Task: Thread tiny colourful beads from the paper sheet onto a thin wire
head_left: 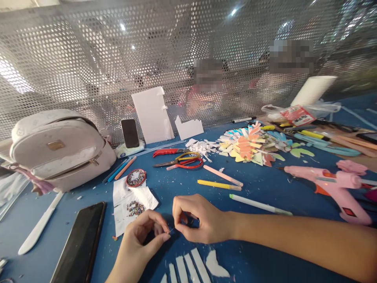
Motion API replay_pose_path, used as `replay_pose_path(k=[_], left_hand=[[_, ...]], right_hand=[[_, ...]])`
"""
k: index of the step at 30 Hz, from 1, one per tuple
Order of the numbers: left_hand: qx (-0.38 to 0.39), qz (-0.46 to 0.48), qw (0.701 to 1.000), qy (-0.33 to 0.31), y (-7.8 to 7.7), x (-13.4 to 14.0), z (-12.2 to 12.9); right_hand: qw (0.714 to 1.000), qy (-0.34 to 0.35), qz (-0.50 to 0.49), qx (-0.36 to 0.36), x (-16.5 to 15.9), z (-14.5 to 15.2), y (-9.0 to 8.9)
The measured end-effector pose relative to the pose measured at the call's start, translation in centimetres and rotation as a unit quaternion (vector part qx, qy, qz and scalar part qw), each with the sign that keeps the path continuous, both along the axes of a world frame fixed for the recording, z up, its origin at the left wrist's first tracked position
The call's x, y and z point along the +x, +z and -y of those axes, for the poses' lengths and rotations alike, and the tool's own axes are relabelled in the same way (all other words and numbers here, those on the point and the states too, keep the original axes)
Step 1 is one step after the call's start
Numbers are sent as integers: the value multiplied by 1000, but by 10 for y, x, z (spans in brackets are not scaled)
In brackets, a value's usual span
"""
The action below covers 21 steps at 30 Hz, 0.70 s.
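Observation:
Both hands meet low in the middle of the view, fingertips a short gap apart. My left hand [150,237] pinches thumb against forefinger on something tiny that I cannot make out, perhaps a bead. A thin thread-like strand [172,229] spans the gap; whether it is thread or wire cannot be told. My right hand [197,220] is curled, its thumb and forefinger closed on the strand's other end. Just behind my left hand, small multicoloured beads [135,208] lie on a white paper [119,220], beside a round red-rimmed dish [136,178] of similar beads.
White strips [191,267] lie in front. Scissors [179,160], red-handled pliers [169,152], markers [219,184] and paper cutouts [244,143] sit behind my hands. A pink glue gun [330,184] is right; a phone [81,243], white knife [41,224] and backpack [61,149] are left.

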<state>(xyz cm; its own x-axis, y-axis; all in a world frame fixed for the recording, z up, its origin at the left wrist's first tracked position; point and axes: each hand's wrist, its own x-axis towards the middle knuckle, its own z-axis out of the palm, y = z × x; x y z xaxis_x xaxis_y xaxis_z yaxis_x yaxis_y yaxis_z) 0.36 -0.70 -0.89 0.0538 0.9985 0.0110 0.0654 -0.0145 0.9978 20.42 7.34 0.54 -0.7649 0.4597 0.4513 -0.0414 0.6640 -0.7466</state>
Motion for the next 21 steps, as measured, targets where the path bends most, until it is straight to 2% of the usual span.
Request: replay_pose_path(k=[21], left_hand=[[5,25,1000,2,2,1,0]], right_hand=[[1000,-1,9,10,1,-1,-1]])
